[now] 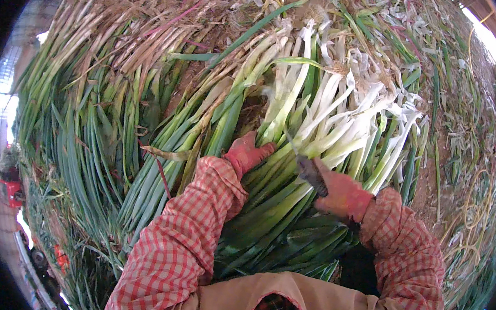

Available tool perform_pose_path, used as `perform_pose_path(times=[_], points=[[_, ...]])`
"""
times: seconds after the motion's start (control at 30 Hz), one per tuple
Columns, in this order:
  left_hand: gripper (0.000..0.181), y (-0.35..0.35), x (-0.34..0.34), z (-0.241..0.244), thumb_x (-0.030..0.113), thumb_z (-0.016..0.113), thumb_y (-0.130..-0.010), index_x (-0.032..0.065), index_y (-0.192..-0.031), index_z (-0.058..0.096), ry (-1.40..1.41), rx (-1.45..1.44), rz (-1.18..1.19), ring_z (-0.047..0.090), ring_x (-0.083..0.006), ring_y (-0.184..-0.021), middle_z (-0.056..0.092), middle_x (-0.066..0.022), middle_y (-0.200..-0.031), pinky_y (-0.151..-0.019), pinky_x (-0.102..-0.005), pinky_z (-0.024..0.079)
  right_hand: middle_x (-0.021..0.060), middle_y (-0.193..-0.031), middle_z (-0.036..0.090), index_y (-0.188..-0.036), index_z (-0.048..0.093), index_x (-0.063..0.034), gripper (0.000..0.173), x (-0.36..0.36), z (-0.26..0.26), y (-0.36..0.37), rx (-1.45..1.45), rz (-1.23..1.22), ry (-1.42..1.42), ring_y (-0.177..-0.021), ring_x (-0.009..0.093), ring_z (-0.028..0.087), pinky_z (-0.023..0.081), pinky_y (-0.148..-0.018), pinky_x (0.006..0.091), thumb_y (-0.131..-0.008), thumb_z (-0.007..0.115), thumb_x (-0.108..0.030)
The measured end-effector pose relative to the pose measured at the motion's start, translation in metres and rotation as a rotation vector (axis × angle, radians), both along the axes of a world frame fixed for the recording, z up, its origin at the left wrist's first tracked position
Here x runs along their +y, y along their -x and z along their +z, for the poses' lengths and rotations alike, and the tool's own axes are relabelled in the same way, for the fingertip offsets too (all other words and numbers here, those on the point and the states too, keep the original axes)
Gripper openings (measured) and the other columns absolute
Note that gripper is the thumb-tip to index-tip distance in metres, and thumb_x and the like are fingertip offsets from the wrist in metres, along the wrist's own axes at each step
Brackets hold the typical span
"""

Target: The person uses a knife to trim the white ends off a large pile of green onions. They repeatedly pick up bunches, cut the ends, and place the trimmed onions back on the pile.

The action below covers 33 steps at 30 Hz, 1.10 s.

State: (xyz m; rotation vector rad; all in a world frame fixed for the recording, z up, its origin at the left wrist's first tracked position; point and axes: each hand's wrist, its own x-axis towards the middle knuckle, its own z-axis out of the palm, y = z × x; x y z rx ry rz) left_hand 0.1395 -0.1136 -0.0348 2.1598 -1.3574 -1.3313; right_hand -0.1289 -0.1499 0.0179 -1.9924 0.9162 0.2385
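Note:
My left hand point(248, 155), in a red work glove, grips a long green onion point(284, 114) low on its stalk, where pale turns to green. In my gloved right hand point(344, 196) is a knife point(311, 173) with a dark handle. Its blurred blade points up and left, close over the stalks. Peeled green onions point(346, 123) with white shanks and ragged skins lie ahead and to the right of both hands. Their green leaves point(270, 209) run back beneath my forearms. Left of my left hand lie browner, unpeeled green onions point(208, 99).
A wide row of soil-covered green onions point(80, 63) stretches along the left. Loose peelings point(462, 97) litter the right side. Yellow twine point(473, 212) lies looped at the right. Pink ties point(189, 12) lie among the roots. A red object point(10, 193) stands at the far left.

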Motion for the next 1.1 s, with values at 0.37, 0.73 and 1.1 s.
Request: perform_pose_path(times=[0.37, 0.73, 1.1], points=[[0.068, -0.008, 0.043, -0.008, 0.049, 0.065, -0.076, -0.0001, -0.12, 0.052, -0.138, -0.1, 0.077, 0.056, -0.0378, -0.108, 0.06, -0.0255, -0.111, -0.093, -0.0415, 0.042, 0.0288, -0.082, 0.06, -0.144, 0.015, -0.0015, 0.097, 0.004, 0.017, -0.019, 0.062, 0.128, -0.1, -0.08, 0.039, 0.063, 0.049, -0.072, 0.0398, -0.065, 0.067, -0.021], [0.066, -0.011, 0.045, -0.023, 0.051, 0.066, -0.074, 0.0023, -0.118, 0.055, -0.189, -0.084, 0.093, 0.058, -0.0362, -0.104, 0.062, -0.0236, -0.108, -0.091, -0.0421, 0.043, 0.0276, -0.085, 0.06, -0.144, 0.018, -0.0024, 0.096, -0.047, -0.001, -0.043, 0.085, -0.045, -0.103, -0.077, 0.034, 0.063, 0.05, -0.071, 0.0381, -0.064, 0.068, -0.018], [0.067, -0.006, 0.041, -0.003, 0.051, 0.065, -0.073, 0.0022, -0.119, 0.056, -0.184, 0.03, 0.106, 0.058, -0.0355, -0.106, 0.061, -0.0241, -0.111, -0.092, -0.0412, 0.043, 0.029, -0.1, 0.061, -0.144, 0.022, -0.004, 0.094, -0.137, -0.047, -0.09, 0.175, -0.228, 0.189, -0.095, 0.038, 0.062, 0.048, -0.083, 0.0394, -0.063, 0.067, -0.015]])
